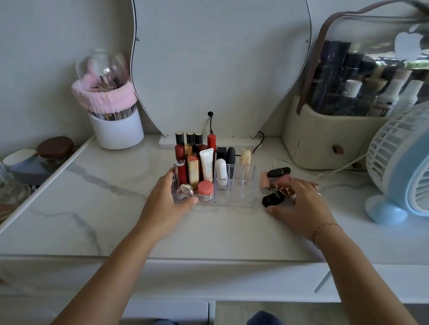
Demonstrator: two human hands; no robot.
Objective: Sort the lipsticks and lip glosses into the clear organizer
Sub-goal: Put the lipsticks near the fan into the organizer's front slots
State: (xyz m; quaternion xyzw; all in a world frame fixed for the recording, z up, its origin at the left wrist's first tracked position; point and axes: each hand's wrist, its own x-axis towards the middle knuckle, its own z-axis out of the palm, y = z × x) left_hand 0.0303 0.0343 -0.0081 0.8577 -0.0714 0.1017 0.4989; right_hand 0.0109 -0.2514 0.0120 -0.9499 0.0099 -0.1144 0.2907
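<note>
The clear organizer (242, 193) stands mid-table, its left and back slots filled with several red, gold and black lipsticks, a white tube (206, 163) and a pink-lidded jar (205, 189); the front right slots hold nothing. My left hand (168, 199) grips the organizer's front left corner. To the right lies a small pile: a black lipstick (279, 172), a pink tube (275, 179) and a black faceted lipstick (272, 200). My right hand (300, 206) rests over that pile with fingers spread, touching the items; whether it grasps one is unclear.
A white brush cup (119, 130) with a pink headband stands at the back left. A beige cosmetics case (335, 136) and a blue desk fan (415, 164) fill the right. A mirror (217, 59) with a black cable stands behind the organizer.
</note>
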